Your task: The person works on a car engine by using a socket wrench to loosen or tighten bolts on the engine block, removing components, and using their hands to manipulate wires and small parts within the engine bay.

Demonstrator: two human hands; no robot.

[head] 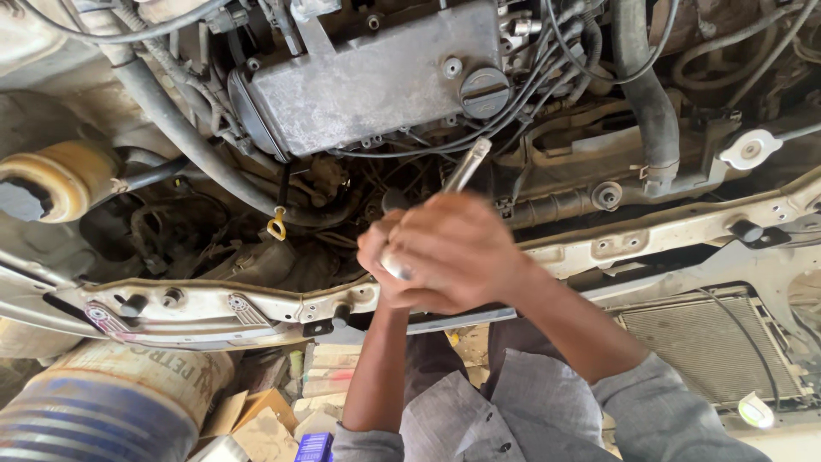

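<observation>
Engine bay [376, 85]; both hands [436, 252] clenched around metal wrench handle [466, 167].

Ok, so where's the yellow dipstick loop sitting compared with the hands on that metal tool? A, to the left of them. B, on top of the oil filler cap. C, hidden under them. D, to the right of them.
A: the yellow dipstick loop hangs in the engine bay left of both hands, the left hand and right hand, which are clasped around the metal tool; the oil filler cap sits apart, further up.
</observation>
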